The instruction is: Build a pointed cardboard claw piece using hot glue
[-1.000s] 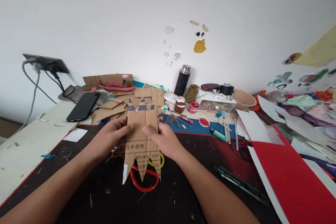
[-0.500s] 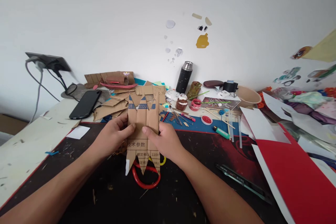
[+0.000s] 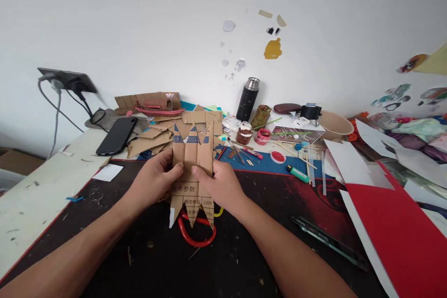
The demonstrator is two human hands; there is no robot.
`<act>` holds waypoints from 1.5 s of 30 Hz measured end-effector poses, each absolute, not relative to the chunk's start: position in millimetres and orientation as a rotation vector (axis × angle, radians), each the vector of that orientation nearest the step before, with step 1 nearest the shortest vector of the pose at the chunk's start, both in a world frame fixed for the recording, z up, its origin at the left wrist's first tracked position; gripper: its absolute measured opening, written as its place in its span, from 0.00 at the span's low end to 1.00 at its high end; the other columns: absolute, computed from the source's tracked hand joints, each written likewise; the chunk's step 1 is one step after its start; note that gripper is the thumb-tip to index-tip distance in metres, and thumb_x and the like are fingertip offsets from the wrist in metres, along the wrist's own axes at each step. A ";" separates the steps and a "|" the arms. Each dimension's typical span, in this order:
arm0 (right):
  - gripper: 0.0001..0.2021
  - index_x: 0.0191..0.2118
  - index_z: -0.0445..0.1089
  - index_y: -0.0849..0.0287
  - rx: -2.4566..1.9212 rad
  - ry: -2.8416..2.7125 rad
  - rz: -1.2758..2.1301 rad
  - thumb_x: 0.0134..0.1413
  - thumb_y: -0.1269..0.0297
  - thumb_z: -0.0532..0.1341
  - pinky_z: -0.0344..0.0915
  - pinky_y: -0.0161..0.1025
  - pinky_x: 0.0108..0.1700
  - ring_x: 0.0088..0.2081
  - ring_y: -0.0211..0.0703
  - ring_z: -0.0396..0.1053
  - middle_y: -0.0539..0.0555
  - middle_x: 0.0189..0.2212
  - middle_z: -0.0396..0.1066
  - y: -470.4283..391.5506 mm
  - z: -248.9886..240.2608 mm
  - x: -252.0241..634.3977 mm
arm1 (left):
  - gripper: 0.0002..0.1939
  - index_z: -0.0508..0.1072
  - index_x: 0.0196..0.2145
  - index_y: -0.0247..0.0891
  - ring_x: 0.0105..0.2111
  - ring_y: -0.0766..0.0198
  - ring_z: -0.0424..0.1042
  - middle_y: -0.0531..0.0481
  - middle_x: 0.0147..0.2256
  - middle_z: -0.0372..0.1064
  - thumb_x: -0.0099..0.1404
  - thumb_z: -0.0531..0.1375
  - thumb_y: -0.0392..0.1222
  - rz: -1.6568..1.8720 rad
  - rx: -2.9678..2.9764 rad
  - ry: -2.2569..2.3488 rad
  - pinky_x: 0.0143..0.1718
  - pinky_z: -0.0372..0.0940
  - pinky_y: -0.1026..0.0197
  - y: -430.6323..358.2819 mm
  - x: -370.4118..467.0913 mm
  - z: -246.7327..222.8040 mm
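A brown cardboard piece (image 3: 191,153) with zigzag teeth cut at its top and bottom ends stands upright between my hands, its printed side towards me. My left hand (image 3: 163,174) pinches its left edge, thumb on the front. On the right edge, my right hand (image 3: 220,184) grips it the same way, with the thumb lying across the middle. Shallow vertical creases run down the cardboard. Behind its lower teeth lie scissors (image 3: 197,243) with red and yellow handles on the dark mat, their blades hidden.
Cardboard scraps (image 3: 153,137) and a small red boat model (image 3: 159,108) lie at the back left, near a black phone (image 3: 117,136). A black thermos (image 3: 247,100) and paint jars (image 3: 244,134) stand behind. At right are a utility knife (image 3: 328,242) and red card (image 3: 394,228).
The camera view has shifted slightly, so everything sits a little further right and mostly higher. Both hands keep the same hold on the cardboard piece.
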State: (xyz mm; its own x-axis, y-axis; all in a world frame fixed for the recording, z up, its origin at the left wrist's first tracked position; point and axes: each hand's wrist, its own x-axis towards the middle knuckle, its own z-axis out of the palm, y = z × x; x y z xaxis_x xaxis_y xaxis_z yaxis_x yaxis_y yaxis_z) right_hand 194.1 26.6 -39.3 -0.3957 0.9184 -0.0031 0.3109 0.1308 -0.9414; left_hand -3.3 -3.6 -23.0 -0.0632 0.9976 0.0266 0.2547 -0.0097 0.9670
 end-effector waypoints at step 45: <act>0.14 0.43 0.82 0.59 -1.215 -1.768 1.246 0.67 0.53 0.67 0.71 0.41 0.42 0.38 0.49 0.79 0.56 0.38 0.84 21.4 -39.5 193.9 | 0.20 0.81 0.42 0.41 0.41 0.46 0.84 0.45 0.42 0.87 0.59 0.73 0.57 0.928 1.359 1.308 0.46 0.80 0.47 -1.5 -14.2 -15.8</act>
State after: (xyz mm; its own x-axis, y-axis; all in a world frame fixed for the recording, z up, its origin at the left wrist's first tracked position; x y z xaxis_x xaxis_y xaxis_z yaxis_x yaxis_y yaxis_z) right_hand 193.9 21.4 -39.5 -0.3601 0.9329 -0.0033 0.3163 0.1188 -0.9412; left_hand -14.2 -1.5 -15.8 0.1230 0.9866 -0.1068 0.2258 0.0769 0.9711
